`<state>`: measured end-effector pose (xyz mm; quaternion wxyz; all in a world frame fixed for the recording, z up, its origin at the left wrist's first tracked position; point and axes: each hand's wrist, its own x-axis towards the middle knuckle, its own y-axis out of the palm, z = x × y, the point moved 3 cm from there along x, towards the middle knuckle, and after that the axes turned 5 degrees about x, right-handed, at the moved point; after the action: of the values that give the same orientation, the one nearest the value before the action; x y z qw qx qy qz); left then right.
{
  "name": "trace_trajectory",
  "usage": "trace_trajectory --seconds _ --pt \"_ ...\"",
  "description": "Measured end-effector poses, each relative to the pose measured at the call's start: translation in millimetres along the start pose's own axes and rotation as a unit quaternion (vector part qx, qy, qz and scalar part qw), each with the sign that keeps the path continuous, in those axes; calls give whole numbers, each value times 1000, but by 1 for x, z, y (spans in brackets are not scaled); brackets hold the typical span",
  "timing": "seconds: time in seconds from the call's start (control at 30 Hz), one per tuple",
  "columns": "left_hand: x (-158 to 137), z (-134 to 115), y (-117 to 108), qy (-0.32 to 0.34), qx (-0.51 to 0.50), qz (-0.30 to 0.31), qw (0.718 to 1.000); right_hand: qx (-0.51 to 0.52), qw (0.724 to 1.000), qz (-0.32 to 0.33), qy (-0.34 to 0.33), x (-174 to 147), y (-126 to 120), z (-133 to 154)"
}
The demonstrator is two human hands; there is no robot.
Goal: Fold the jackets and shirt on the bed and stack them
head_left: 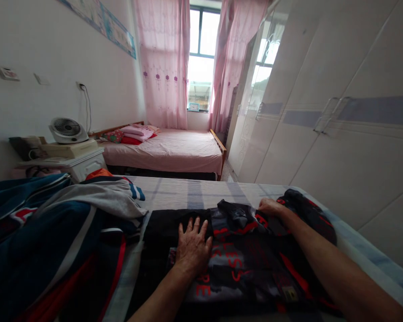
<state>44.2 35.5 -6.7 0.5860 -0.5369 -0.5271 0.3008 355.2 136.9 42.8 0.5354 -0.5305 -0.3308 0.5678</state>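
A black garment (pixel 242 264) with red lettering lies spread on the near bed, partly folded over itself at its far edge. My left hand (pixel 194 246) rests flat on its left part, fingers spread. At the garment's far right edge, my right hand (pixel 272 209) has its fingers curled on the cloth, next to a bunched dark part (pixel 305 208) with red trim. Its fingertips are partly hidden. To the left of the garment lies a heap of clothes (pixel 70 237) in dark blue, grey and red.
The near bed has a pale checked sheet (pixel 174 192). Beyond it stands another bed (pixel 174 147) with a pink sheet and folded bedding. White wardrobes (pixel 305 89) line the right side. A small fan (pixel 69 129) stands on a cabinet (pixel 87 163) at the left wall.
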Motion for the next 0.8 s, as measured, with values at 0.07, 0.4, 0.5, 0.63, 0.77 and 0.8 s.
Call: trace_trajectory --seconds 0.07,0.4,0.5,0.63,0.77,0.8 --pt "0 0 1 -6 -7 -1 1000 25 999 25 -10 0 0 2" --pt "0 -1 -2 -18 -28 10 999 194 980 -1 -45 -9 0 3" --pt "0 -1 -1 -20 -34 9 999 273 959 -34 -73 -22 -9 13" --pt "1 -1 0 -21 -43 17 999 424 893 -119 -89 -46 -29 15" --pt "2 0 1 -20 -44 18 999 534 841 -84 -36 -58 -28 12" --pt "2 0 2 -21 -43 17 999 545 836 -51 -24 -59 -25 14"
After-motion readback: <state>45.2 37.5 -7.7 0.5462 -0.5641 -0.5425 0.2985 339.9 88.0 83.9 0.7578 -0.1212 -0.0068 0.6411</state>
